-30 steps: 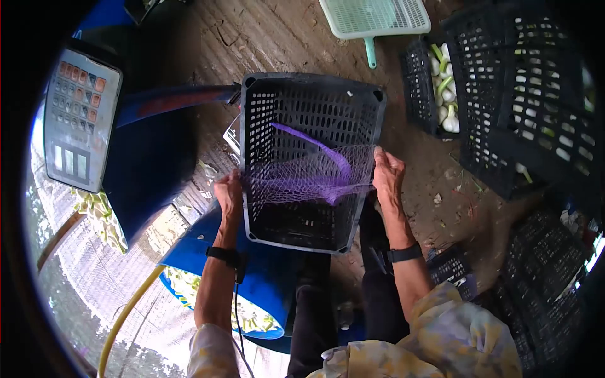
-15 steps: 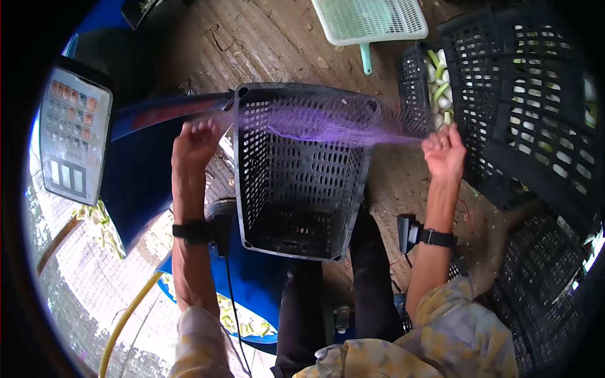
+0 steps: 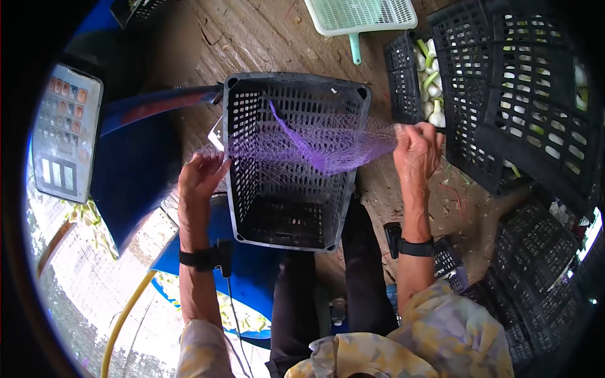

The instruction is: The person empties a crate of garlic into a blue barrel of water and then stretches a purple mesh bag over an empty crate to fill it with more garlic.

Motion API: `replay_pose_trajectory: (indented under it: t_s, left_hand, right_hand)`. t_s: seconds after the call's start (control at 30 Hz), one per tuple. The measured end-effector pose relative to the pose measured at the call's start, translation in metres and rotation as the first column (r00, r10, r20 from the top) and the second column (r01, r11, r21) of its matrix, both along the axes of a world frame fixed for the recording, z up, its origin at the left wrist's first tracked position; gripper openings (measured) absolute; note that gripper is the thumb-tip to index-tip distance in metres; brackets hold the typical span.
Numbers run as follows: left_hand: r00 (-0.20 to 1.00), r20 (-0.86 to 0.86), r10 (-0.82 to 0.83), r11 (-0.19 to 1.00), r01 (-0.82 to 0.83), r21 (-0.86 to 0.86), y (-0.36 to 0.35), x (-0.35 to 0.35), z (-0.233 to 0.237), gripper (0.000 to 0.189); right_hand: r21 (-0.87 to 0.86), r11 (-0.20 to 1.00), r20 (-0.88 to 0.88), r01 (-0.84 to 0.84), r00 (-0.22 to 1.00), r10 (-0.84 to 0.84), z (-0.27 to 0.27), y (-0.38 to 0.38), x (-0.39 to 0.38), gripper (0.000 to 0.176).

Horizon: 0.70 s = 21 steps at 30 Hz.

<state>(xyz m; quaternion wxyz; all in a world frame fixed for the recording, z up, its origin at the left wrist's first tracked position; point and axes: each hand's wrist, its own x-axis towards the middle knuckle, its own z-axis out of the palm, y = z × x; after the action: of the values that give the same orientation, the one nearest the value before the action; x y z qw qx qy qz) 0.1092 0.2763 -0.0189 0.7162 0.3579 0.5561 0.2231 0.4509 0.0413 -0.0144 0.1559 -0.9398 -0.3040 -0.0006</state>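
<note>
A purple mesh net bag (image 3: 328,148) is stretched sideways over the black plastic crate (image 3: 296,242). My left hand (image 3: 200,179) grips its left edge beside the crate's left rim, fingers pinched on the mesh. At the other end, my right hand (image 3: 417,148) is closed on the net's gathered right side, just beyond the crate's right rim. The middle of the net sags, with a denser purple strand running through it. Through the thin mesh I see the crate's slotted walls and its dark bottom.
A digital scale panel (image 3: 66,132) stands at the left. White bulbs with green stems (image 3: 431,82) fill a small crate at the upper right, beside larger black crates (image 3: 504,82). A pale green basket (image 3: 360,14) lies at the top. Cut stem pieces (image 3: 252,321) lie in a blue container.
Both hands have come down toward me, the right one also moving left. The net has gone from a narrow, blurred band to a wider, sagging sheet. The view has shifted slightly.
</note>
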Motion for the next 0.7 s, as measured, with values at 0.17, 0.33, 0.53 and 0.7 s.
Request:
replay_pose_trajectory:
  t_s: [0.17,0.33,0.53,0.7]
  left_hand:
    - [0.814,-0.58,0.009,0.9,0.247,0.36,-0.029,0.038,0.052,0.012]
    - [0.537,-0.683,0.495,0.515,0.452,0.729,-0.006,0.041,0.023,0.019]
    - [0.666,-0.602,0.441,0.268,0.542,0.797,0.006,0.005,0.014,0.02]
    - [0.409,-0.829,0.382,0.562,0.609,0.56,0.029,0.025,0.002,0.033]
  right_hand:
    - [0.132,0.504,-0.903,0.854,0.313,-0.295,-0.017,-0.024,0.02,0.02]
    - [-0.154,0.975,0.026,-0.158,0.986,0.164,-0.067,-0.071,0.007,0.015]
    - [-0.046,0.694,-0.951,0.719,0.182,-0.251,-0.068,-0.055,0.015,0.021]
    - [-0.095,0.314,-0.762,0.945,-0.272,0.588,-0.072,-0.028,0.048,0.024]
